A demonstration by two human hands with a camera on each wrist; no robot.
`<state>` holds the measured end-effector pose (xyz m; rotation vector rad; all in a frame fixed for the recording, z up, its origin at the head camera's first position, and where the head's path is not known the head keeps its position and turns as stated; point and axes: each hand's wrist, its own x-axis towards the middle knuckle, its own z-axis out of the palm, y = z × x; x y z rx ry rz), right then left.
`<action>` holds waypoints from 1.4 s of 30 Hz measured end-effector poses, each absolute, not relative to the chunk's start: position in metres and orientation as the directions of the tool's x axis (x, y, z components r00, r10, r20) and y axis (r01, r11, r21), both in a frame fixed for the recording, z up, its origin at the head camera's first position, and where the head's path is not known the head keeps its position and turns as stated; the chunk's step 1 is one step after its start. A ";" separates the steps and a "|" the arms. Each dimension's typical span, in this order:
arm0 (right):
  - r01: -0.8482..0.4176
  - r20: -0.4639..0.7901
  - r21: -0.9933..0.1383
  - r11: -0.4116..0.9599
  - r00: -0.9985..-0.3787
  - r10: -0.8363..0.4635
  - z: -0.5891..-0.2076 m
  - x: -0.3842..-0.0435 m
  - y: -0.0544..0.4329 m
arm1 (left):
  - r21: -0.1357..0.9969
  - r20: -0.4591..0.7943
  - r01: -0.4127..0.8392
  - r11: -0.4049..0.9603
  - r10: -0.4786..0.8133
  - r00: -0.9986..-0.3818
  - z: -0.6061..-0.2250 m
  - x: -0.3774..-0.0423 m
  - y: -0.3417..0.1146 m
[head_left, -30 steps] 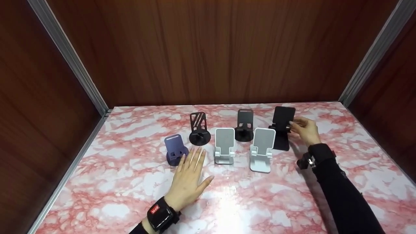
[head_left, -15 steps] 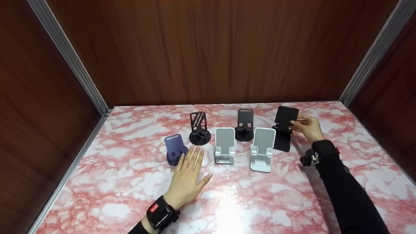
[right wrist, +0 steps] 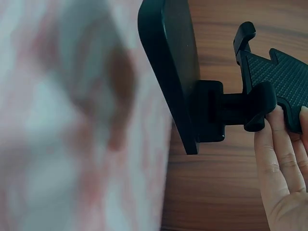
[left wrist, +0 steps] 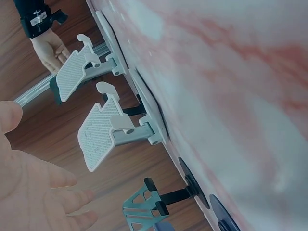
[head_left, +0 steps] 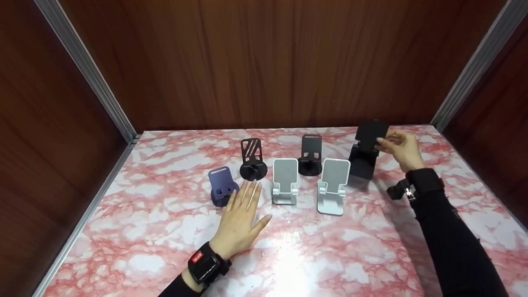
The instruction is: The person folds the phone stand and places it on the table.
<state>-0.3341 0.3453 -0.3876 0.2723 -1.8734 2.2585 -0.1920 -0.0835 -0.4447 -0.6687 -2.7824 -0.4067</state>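
Observation:
My right hand (head_left: 404, 152) pinches the right edge of a black phone stand (head_left: 364, 164) at the back right. In the right wrist view, the stand's base (right wrist: 175, 67) is tilted and looks raised off the tabletop, and fingers (right wrist: 286, 166) reach behind its textured plate. My left hand (head_left: 239, 222) is spread palm down with straight fingers, holding nothing. Its fingertips lie beside a purple phone stand (head_left: 222, 180); whether they touch it I cannot tell. Two white phone stands with grey pads, the left one (head_left: 285, 175) and the right one (head_left: 335, 177), stand between the hands.
A black phone stand with slanted slots (head_left: 253, 170) and a dark grey one (head_left: 311, 144) stand farther back. Wood-grain panels (head_left: 280, 62) wall in the red-and-white marbled table (head_left: 148, 231) at the back and sides.
My right hand has moved rightward and away from me, carrying the black phone stand, which now looks lifted and tilted. The left hand and the other stands have stayed in place.

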 end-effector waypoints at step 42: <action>-0.429 0.463 -0.880 -0.204 -0.870 -0.169 -0.352 -0.273 0.243 | 0.900 0.190 0.354 0.253 0.502 -0.844 -0.417 -0.220 -0.030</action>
